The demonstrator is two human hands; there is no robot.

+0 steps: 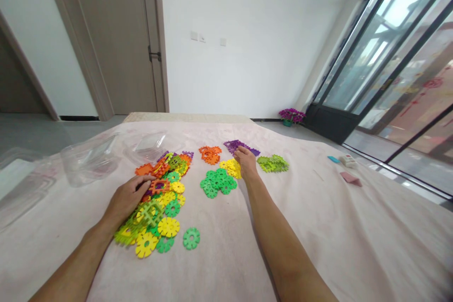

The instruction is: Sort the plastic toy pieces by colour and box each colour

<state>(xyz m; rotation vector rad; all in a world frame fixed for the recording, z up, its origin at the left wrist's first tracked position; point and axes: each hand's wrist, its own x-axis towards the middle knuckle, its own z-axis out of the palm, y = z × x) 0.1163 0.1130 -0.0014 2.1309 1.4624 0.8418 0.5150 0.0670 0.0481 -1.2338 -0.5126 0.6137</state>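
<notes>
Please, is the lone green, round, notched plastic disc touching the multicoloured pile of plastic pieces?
Apart: the head view shows pale pink cloth between the green disc and the multicoloured pile.

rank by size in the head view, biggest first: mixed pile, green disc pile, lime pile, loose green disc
1. mixed pile
2. green disc pile
3. lime pile
4. loose green disc, which looks smaller despite lying nearer than the lime pile

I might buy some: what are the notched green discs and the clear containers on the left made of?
Green discs: probably plastic with a smooth finish, judging by their even colour and repeated shape. Clear containers: likely glossy plastic, being see-through with bright reflections.
</notes>
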